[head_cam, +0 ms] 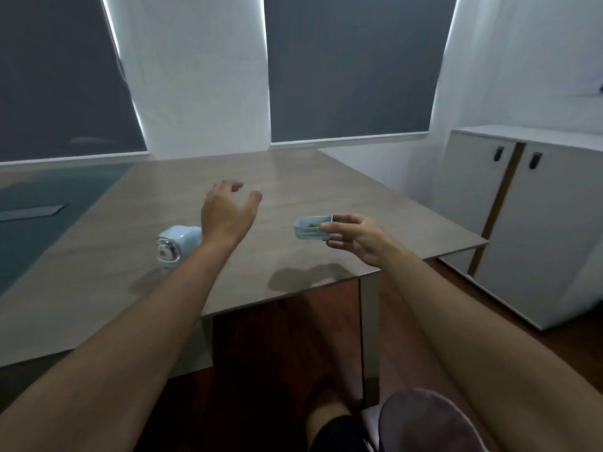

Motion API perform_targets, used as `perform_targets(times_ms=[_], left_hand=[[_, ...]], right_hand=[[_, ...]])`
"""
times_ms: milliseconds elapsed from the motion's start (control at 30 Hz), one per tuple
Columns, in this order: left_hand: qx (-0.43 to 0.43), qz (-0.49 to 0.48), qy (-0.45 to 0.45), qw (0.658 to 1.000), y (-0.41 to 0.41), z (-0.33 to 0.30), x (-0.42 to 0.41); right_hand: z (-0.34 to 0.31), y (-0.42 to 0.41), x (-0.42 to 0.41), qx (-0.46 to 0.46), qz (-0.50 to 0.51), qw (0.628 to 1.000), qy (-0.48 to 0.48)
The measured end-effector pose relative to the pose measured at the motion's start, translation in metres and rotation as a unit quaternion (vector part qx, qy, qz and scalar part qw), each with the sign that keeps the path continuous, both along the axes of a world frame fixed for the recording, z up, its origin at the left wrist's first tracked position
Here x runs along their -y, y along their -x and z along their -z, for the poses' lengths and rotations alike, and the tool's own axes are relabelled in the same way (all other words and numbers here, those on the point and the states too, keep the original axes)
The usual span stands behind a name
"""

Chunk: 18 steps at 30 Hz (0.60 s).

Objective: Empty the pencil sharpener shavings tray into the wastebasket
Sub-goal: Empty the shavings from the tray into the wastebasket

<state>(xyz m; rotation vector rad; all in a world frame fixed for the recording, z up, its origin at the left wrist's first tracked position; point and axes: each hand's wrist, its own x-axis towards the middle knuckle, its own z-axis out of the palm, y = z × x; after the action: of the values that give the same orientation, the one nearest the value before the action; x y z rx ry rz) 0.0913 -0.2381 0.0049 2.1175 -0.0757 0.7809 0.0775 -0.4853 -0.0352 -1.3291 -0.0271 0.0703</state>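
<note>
A pale blue pencil sharpener [174,244] stands on the wooden table [293,177], partly hidden behind my left forearm. My left hand [228,212] hovers above the table just right of the sharpener, fingers spread, holding nothing. My right hand [354,238] pinches the small translucent blue shavings tray [310,228] by one end, level, above the table near its right front corner. Dark shavings show inside the tray. A round wastebasket [424,419] with a dark liner sits on the floor at the bottom right, under my right forearm.
A white cabinet [538,223] with two doors stands to the right of the table. A dark glass-topped surface [49,203] adjoins the table on the left. A table leg [370,337] stands next to the wastebasket. My foot [336,432] is on the wooden floor.
</note>
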Motion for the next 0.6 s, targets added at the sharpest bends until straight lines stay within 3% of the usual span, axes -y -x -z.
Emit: perform_targets(times_ms=[300, 600], left_hand=[[-0.123, 0.228, 0.113, 0.959, 0.054, 0.042, 0.169], [-0.250, 0.307, 0.083, 0.914, 0.092, 0.172, 0.251]], right_hand=[[0.021, 0.103, 0.144, -0.046, 0.075, 0.994, 0.067], [0.119, 0.191, 0.240, -0.187, 0.134, 0.969, 0.093]])
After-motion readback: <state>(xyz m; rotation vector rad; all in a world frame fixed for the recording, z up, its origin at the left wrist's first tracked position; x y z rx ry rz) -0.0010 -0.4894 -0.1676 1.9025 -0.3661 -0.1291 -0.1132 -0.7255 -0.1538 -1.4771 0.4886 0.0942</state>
